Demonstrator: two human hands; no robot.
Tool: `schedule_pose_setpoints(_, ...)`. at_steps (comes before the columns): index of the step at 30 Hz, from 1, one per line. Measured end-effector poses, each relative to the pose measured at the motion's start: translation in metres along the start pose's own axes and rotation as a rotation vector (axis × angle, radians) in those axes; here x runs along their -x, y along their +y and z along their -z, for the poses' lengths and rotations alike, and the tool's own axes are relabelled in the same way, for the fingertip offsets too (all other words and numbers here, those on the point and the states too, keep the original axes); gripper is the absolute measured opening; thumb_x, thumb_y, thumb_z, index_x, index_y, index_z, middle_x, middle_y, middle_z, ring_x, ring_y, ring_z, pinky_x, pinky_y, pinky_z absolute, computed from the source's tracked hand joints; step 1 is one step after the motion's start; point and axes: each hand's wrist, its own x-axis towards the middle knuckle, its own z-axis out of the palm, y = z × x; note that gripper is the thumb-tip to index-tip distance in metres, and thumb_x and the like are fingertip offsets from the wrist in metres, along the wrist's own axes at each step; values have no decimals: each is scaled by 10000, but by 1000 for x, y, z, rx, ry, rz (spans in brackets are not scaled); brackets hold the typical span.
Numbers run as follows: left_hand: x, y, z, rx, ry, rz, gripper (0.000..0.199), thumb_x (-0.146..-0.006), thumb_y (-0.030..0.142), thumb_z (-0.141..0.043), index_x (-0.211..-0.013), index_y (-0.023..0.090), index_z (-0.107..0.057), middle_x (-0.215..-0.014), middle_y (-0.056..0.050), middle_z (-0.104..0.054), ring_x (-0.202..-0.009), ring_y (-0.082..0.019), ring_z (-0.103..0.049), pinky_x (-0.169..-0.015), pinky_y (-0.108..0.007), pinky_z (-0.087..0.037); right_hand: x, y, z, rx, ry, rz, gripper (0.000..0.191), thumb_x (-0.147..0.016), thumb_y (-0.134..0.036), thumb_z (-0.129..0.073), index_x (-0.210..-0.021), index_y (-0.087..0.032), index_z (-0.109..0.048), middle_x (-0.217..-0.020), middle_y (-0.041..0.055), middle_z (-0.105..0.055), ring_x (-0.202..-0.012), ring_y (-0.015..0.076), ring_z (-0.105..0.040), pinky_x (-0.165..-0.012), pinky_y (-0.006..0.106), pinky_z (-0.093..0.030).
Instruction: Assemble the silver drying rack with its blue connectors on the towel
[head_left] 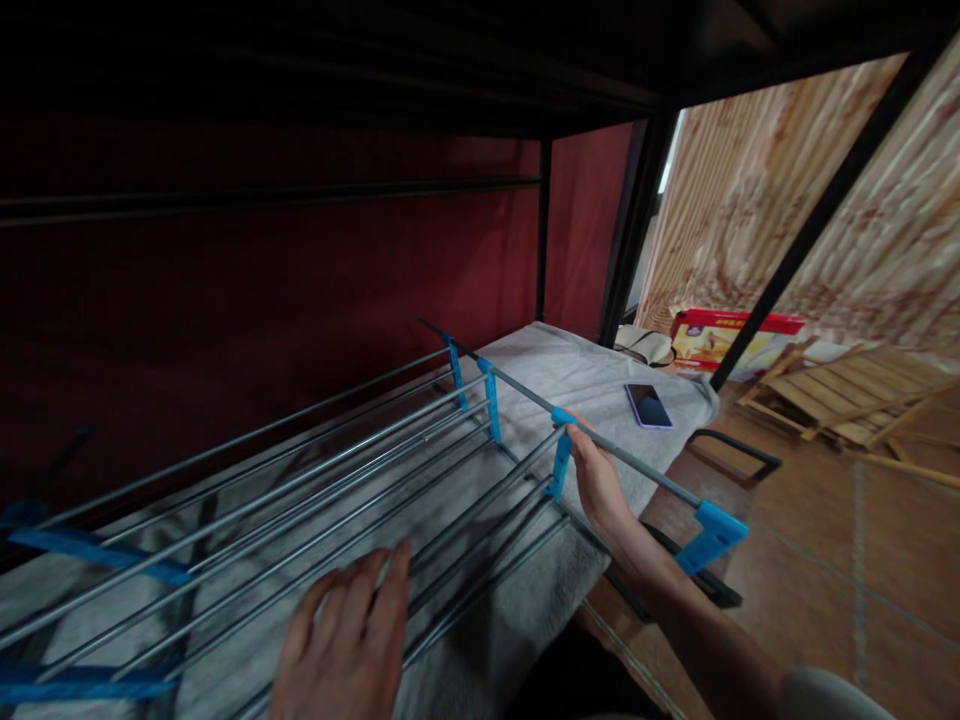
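A metal rack [360, 462] of grey rods with blue plastic joints lies across a bed with a light grey cover. My right hand [598, 480] is wrapped round a blue joint [561, 455] on the rack's right end bar, its fingertips partly hidden behind it. Lower down, my left hand [345, 635] lies over the rods near the front edge, back of the hand up and fingers stretched out. More blue joints [489, 400] sit along the same end bar, and one blue corner piece [711, 535] sticks out past the bed's edge.
A phone [649, 406] lies on the grey cover [555, 350]. Black bed posts [810, 230] rise at the right. On the tiled floor are a red and yellow box [720, 342] and a folded wooden chair [862, 395]. A dark upper bunk hangs overhead.
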Motion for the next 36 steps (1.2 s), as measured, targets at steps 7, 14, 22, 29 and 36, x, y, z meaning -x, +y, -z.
schedule_pose_setpoints(7, -56, 51, -31, -219, -152, -178, 491, -873, 18, -485, -1342, 149, -548, -960, -57, -688, -777, -167, -629, -730, -321, -483, -2, 0, 20, 179, -95, 36, 403, -765, -387, -668, -1149, -273, -710, -1198, -5, -694, -1251, 265, -539, -1166, 431, -304)
schedule_pose_setpoints(14, -52, 47, -31, -289, -152, -185, 530, -873, 15, -499, -1380, 168, -521, -848, -28, -628, -691, -156, -591, -657, -317, -449, -5, 1, 20, 352, -121, 120, 491, -796, -459, -676, -1255, -288, -643, -1248, 9, -667, -1200, 272, -577, -1085, 438, -415)
schedule_pose_setpoints(22, -51, 47, -33, -261, -177, -184, 495, -887, 44, -515, -1367, 166, -537, -877, -31, -634, -679, -146, -586, -646, -316, -440, -5, -2, 19, 439, -140, 144, 504, -826, -493, -633, -1280, -272, -621, -1252, 35, -660, -1184, 269, -578, -1068, 430, -425)
schedule_pose_setpoints(29, -48, 52, -33, -224, -211, -162, 484, -896, 64, -527, -1367, 172, -535, -890, -35, -640, -688, -149, -589, -656, -315, -440, -5, -8, 21, 459, -200, 124, 428, -851, -481, -615, -1225, -275, -655, -1201, 30, -684, -1192, 259, -577, -1088, 436, -407)
schedule_pose_setpoints(36, -55, 54, -31, -174, -249, -125, 486, -886, 41, -513, -1350, 179, -548, -957, -49, -677, -701, -150, -626, -662, -305, -452, -5, -7, 21, 469, -191, 138, 371, -846, -468, -621, -1158, -278, -685, -1161, 21, -700, -1150, 245, -603, -1077, 420, -419)
